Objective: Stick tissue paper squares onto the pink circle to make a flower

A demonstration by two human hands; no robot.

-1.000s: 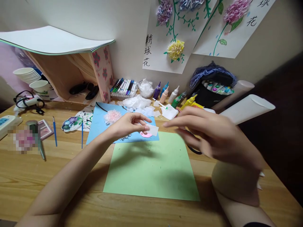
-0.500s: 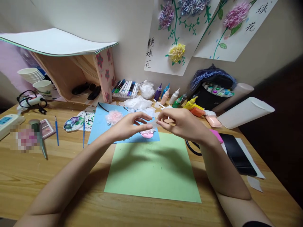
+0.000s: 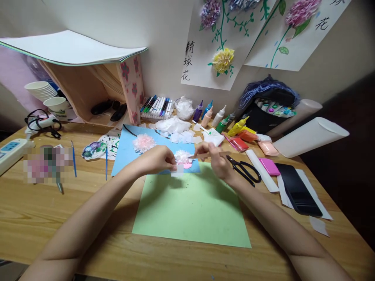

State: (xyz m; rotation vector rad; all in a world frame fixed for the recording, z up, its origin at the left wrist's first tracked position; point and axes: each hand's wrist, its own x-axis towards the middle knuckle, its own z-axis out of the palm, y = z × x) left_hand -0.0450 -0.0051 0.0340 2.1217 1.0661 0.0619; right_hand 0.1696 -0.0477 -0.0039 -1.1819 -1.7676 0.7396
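My left hand (image 3: 158,159) pinches a small square of thin white paper (image 3: 177,171) over the lower edge of a blue sheet (image 3: 124,150). Between the fingers of my right hand (image 3: 218,162) is a thin wooden stick (image 3: 205,155), pointing left. Its tip is close to a white and pink paper flower (image 3: 184,158) on the blue sheet; whether it touches I cannot tell. A fluffy pale pink flower (image 3: 144,143) sits further left on that sheet. In front lies a light green sheet (image 3: 191,210).
Black-handled scissors (image 3: 244,171), a pink packet (image 3: 269,166) and a phone (image 3: 299,189) lie on the right. Paint bottles (image 3: 207,117), a marker box (image 3: 156,108) and white tissue (image 3: 172,125) stand along the back. Paintbrushes (image 3: 74,159) lie left.
My hands have moved apart from each other. The left has come down with the paper square; the right has turned, and the stick now points at the white and pink flower.
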